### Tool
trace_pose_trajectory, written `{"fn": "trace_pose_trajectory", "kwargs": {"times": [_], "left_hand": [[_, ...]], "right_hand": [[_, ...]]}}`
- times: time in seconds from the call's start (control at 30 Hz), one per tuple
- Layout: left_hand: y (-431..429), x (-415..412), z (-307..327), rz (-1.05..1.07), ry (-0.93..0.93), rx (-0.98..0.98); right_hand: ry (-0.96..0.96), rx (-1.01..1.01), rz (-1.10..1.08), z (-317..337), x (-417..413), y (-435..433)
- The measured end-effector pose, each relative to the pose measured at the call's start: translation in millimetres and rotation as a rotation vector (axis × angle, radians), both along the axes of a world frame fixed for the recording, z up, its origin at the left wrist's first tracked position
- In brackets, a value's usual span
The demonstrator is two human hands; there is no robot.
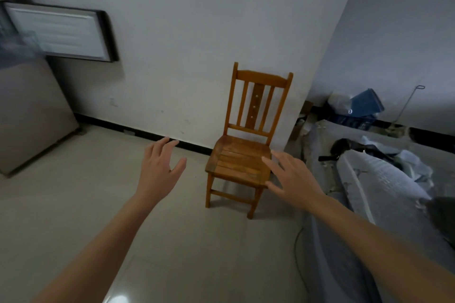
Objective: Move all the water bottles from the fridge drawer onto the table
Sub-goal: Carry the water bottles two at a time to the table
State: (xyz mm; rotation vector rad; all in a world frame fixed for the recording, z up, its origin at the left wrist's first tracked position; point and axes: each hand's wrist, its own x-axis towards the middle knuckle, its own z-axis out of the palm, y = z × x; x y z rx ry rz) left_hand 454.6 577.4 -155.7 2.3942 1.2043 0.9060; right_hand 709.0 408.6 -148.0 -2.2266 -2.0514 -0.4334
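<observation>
Our left hand (160, 165) and right hand (288, 177) are spread, holding nothing, before the wooden chair (242, 160). No bottles show; perhaps they sit in the blurred fridge (32, 110) far left, its door (59, 32) open. We should turn left first.

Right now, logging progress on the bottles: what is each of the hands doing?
Left hand: open, fingers spread, holding nothing.
Right hand: open, fingers spread, holding nothing.

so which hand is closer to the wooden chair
Right. The right hand overlaps the right edge of the wooden chair seat in this view; the left hand is out over the floor, apart to the chair's left.
</observation>
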Motion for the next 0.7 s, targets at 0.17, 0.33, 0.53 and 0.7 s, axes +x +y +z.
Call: {"fn": "trace_pose_trajectory", "kwargs": {"times": [0.17, 0.33, 0.53, 0.7], "left_hand": [[29.4, 59.6, -0.5, 0.061, 0.008, 0.009], [59.4, 116.5, -1.0, 0.175, -0.01, 0.002], [83.2, 160.4, 16.1, 0.346, -0.01, 0.018], [97.9, 142.8, 12.2, 0.52, 0.031, -0.003]], "right_hand": [[0.059, -0.039, 0.031, -1.6, 65.0, 39.4], [0.1, -0.11, 0.111, -0.1, 123.3, 103.8], [0.169, -0.13, 0.29, 0.5, 175.4, 193.6], [0.246, -0.151, 0.456, -5.8, 169.0, 263.8]]}}
